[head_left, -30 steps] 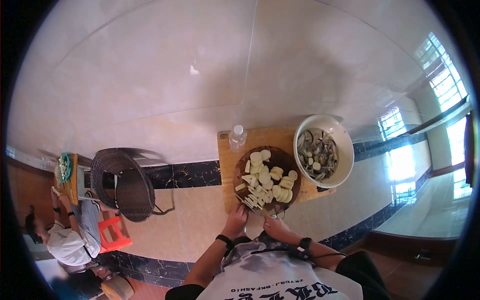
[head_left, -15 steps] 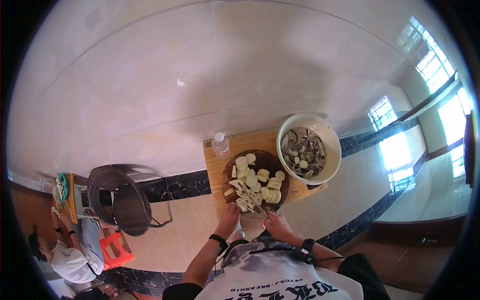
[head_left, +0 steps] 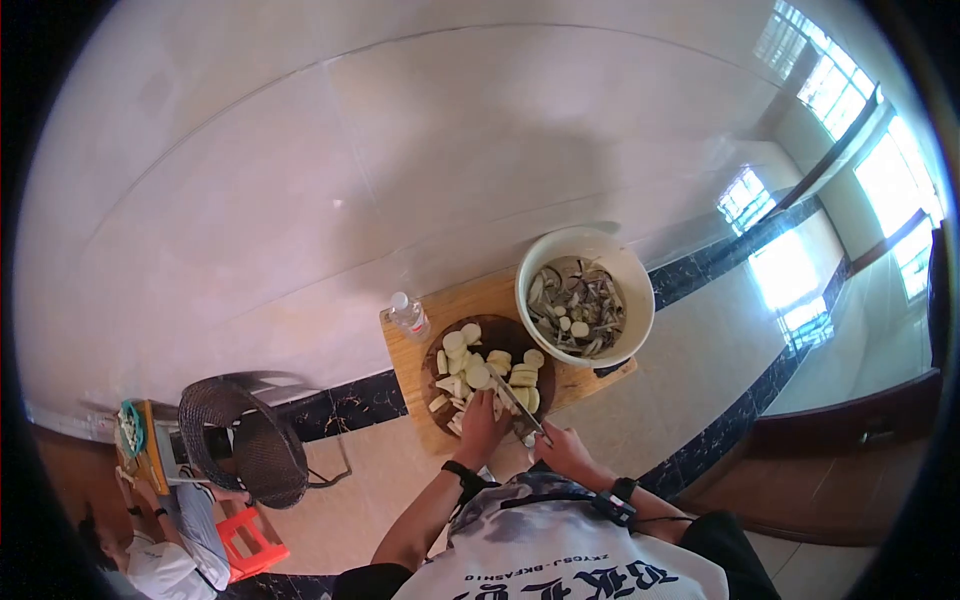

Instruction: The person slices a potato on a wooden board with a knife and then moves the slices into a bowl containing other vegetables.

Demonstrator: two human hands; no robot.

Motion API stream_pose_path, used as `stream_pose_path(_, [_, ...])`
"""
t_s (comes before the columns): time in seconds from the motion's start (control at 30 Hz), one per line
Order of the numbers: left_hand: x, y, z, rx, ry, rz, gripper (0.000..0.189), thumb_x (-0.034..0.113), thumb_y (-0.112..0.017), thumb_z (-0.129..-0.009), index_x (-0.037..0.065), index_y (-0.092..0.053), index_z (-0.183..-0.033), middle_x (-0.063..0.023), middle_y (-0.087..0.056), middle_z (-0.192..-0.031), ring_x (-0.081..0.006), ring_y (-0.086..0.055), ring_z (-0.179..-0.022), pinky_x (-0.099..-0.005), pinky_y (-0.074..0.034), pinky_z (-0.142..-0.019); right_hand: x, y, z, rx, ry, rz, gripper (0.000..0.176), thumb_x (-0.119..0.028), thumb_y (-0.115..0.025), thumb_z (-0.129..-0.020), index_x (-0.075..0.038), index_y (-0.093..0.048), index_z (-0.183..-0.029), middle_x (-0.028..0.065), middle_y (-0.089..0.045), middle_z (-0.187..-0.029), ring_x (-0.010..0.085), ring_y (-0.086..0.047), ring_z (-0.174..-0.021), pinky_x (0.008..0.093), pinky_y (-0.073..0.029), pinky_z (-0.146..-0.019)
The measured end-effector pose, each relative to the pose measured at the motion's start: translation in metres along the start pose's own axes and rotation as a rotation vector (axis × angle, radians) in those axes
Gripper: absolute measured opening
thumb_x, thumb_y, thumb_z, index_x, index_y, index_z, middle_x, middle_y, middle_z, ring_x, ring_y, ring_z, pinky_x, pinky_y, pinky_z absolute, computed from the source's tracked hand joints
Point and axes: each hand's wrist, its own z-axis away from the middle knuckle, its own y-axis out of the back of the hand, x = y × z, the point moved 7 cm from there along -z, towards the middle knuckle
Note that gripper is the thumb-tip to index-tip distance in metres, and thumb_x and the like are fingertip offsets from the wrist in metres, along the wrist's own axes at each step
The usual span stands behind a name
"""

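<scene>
While the right hand (head_left: 564, 453) has its grip around a knife (head_left: 517, 402), the left hand (head_left: 484, 425), its grip impossible to tell, meets pale vegetable slices (head_left: 479, 377) toward six o'clock on the round cutting board (head_left: 507, 333). On the bench (head_left: 585, 381), a plastic bottle (head_left: 409, 316) stands at the board's ten o'clock, a white bowl (head_left: 638, 290) at two.

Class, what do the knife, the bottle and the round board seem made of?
Knife: probably metal, smooth, from its thin grey blade.
Bottle: likely glossy plastic, being see-through; perhaps glass.
Round board: seemingly wood, dull, given its dark brown colour.
</scene>
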Motion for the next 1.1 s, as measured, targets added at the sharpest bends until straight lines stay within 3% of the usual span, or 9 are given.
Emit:
stream_pose_path(0.2, [-0.022,-0.044,-0.026,-0.207,0.11,0.001,0.037,0.017,-0.072,-0.081,-0.003,-0.063,-0.111,-0.0226,-0.062,-0.101,-0.0419,-0.063,-0.095,-0.0519,-0.052,-0.083,0.004,0.022,0.001,0.063,-0.017,0.044,0.02,-0.022,-0.062,-0.096,-0.002,-0.059,-0.095,0.0264,-0.064,-0.074,0.0511,-0.063,-0.074,0.0534,-0.051,-0.065])
stream_pose_path(0.3, [-0.026,-0.039,-0.026,-0.157,0.185,0.065,0.033,0.016,-0.073,-0.078,-0.002,-0.067,-0.105,-0.0214,-0.066,-0.093,-0.0416,-0.066,-0.086,-0.0493,-0.054,-0.076,0.006,0.026,0.001,0.069,-0.021,0.006,0.021,-0.023,-0.061,-0.096,-0.002,-0.059,-0.096,0.0263,-0.064,-0.073,0.0509,-0.063,-0.073,0.0531,-0.051,-0.064])
stream_pose_path(0.5, [-0.052,-0.017,-0.016,-0.098,0.434,0.247,0.037,0.006,-0.069,-0.078,0.002,-0.069,-0.115,-0.014,-0.071,-0.085,-0.0215,-0.07,-0.069,-0.0318,-0.055,-0.063,0.002,0.026,0.0,0.041,0.042,-0.015,0.023,-0.024,-0.062,-0.097,-0.001,-0.059,-0.099,0.0268,-0.065,-0.074,0.0495,-0.064,-0.072,0.0529,-0.05,-0.062])
stream_pose_path(0.63, [-0.088,-0.015,0.002,-0.013,0.505,0.591,0.043,0.0,-0.067,-0.081,0.002,-0.068,-0.125,-0.0038,-0.068,-0.083,-0.0107,-0.064,-0.067,-0.0256,-0.054,-0.066,0.006,0.015,-0.004,-0.01,0.016,0.0,0.026,-0.027,-0.062,-0.097,-0.001,-0.059,-0.098,0.0275,-0.063,-0.072,0.0498,-0.064,-0.071,0.0537,-0.05,-0.062])
stream_pose_path(0.73, [-0.076,0.001,0.004,-0.033,0.495,0.47,0.043,0.0,-0.066,-0.081,0.002,-0.069,-0.124,-0.0049,-0.068,-0.084,-0.011,-0.062,-0.067,-0.0264,-0.053,-0.064,0.0,0.008,-0.006,-0.087,-0.034,-0.005,0.027,-0.028,-0.061,-0.097,-0.001,-0.057,-0.097,0.0304,-0.063,-0.078,0.0536,-0.062,-0.078,0.0583,-0.048,-0.065])
stream_pose_path(0.83, [-0.132,-0.038,0.015,-0.065,0.492,0.462,0.042,0.0,-0.065,-0.08,0.002,-0.071,-0.122,-0.0066,-0.068,-0.084,-0.0116,-0.062,-0.069,-0.0283,-0.053,-0.063,0.002,0.001,-0.006,-0.145,-0.056,0.022,0.028,-0.03,-0.059,-0.098,-0.002,-0.056,-0.099,0.0313,-0.064,-0.082,0.0555,-0.062,-0.081,0.0608,-0.048,-0.067])
stream_pose_path(0.93, [-0.117,-0.04,0.009,-0.134,0.542,0.44,0.038,0.005,-0.069,-0.078,0.001,-0.072,-0.116,-0.01,-0.068,-0.084,-0.0169,-0.066,-0.073,-0.0327,-0.053,-0.066,0.001,-0.001,-0.004,-0.154,-0.046,0.044,0.029,-0.031,-0.058,-0.099,-0.003,-0.056,-0.102,0.031,-0.064,-0.083,0.0556,-0.062,-0.083,0.0613,-0.048,-0.069])
stream_pose_path(1.03, [-0.082,-0.028,0.001,-0.008,0.355,0.226,0.039,0.012,-0.073,-0.075,0.0,-0.071,-0.112,-0.015,-0.07,-0.085,-0.0272,-0.069,-0.077,-0.0378,-0.054,-0.071,0.004,-0.002,-0.002,-0.139,-0.036,0.02,0.03,-0.032,-0.058,-0.099,-0.002,-0.056,-0.101,0.0314,-0.064,-0.085,0.0554,-0.062,-0.086,0.0613,-0.048,-0.071])
stream_pose_path(1.1, [-0.064,-0.024,-0.004,-0.09,0.384,0.172,0.042,0.016,-0.075,-0.073,-0.001,-0.071,-0.111,-0.0188,-0.07,-0.089,-0.0332,-0.069,-0.08,-0.0411,-0.055,-0.073,0.007,0.002,-0.001,-0.104,-0.024,0.021,0.031,-0.031,-0.059,-0.098,-0.001,-0.058,-0.098,0.0306,-0.064,-0.082,0.0538,-0.063,-0.083,0.0594,-0.049,-0.07])
